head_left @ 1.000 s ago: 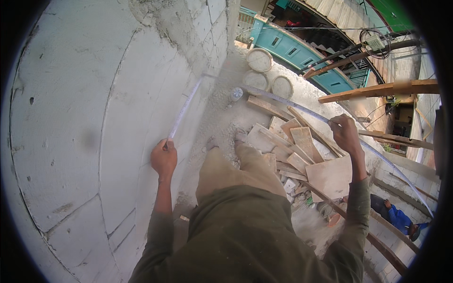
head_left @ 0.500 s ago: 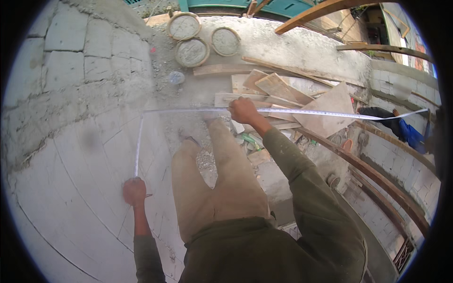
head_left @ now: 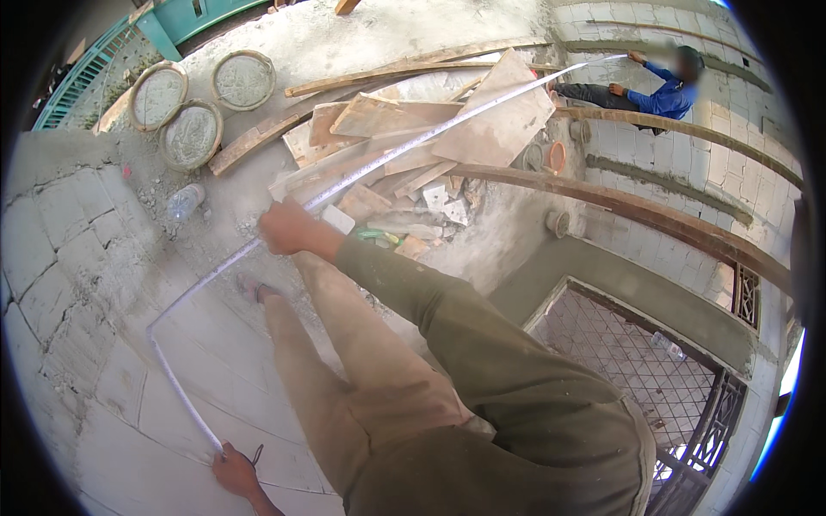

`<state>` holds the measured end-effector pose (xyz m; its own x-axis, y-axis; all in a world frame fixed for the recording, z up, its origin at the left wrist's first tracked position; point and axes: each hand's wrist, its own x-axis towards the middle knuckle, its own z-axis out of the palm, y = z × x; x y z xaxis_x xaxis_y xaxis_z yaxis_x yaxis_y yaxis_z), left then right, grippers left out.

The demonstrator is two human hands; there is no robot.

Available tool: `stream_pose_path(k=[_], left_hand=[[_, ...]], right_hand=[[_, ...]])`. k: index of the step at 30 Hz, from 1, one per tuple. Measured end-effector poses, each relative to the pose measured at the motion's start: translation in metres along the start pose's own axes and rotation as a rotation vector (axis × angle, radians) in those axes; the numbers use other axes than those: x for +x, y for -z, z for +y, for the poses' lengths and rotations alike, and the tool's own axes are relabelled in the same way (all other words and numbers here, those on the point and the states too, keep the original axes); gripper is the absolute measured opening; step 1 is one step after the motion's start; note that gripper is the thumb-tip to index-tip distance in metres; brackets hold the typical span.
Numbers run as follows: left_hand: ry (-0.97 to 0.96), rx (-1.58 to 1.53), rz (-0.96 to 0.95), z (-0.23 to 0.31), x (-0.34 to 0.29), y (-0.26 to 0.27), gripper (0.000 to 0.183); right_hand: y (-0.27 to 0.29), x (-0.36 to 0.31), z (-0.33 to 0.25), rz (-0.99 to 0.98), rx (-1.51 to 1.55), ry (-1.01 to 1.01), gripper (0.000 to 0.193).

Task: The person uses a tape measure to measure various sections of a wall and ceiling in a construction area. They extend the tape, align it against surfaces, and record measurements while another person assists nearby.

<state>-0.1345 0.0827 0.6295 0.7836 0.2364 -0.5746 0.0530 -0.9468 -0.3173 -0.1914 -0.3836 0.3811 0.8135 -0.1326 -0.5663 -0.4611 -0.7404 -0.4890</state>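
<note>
A long white tape measure [head_left: 396, 153] stretches across the view, bending sharply at the left near the pale block wall surface. At the lower left my left hand [head_left: 234, 473] is closed on one end of it; a dark loop sticks out beside the fingers, and any case is hidden in the fist. My right hand [head_left: 288, 228], arm extended forward, grips the tape partway along its length. From there the tape runs above the board pile to the far right, where a person in blue [head_left: 667, 95] holds its other end in a raised hand.
Several wooden boards [head_left: 387, 116] lie piled ahead, with rubble beside them. Three round tubs of grey mix [head_left: 243, 82] stand at the far left, near a plastic bottle [head_left: 184, 201]. Long timber beams [head_left: 619, 202] cross the right side above a metal grille [head_left: 628, 361].
The view has turned to the right, bringing the person in blue into fuller sight. The tape now slants up to the right, and both my hands keep hold of it.
</note>
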Motion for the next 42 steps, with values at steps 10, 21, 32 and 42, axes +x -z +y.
stream_pose_path(k=[10, 21, 32, 42], left_hand=[[-0.059, -0.279, 0.28, -0.028, -0.01, -0.021, 0.057], [-0.247, -0.327, 0.228, 0.056, 0.01, 0.037, 0.05], [-0.188, -0.12, 0.164, 0.06, 0.036, 0.065, 0.042], [-0.222, -0.201, 0.043, 0.082, 0.049, 0.07, 0.05]], right_hand=[[0.139, 0.038, -0.036, 0.464, 0.092, 0.13, 0.012], [0.22, 0.128, 0.001, 0.496, 0.25, 0.123, 0.017], [0.276, 0.148, -0.017, 0.597, 0.196, 0.174, 0.016], [0.185, 0.153, 0.033, 0.268, 0.098, 0.052, 0.015]])
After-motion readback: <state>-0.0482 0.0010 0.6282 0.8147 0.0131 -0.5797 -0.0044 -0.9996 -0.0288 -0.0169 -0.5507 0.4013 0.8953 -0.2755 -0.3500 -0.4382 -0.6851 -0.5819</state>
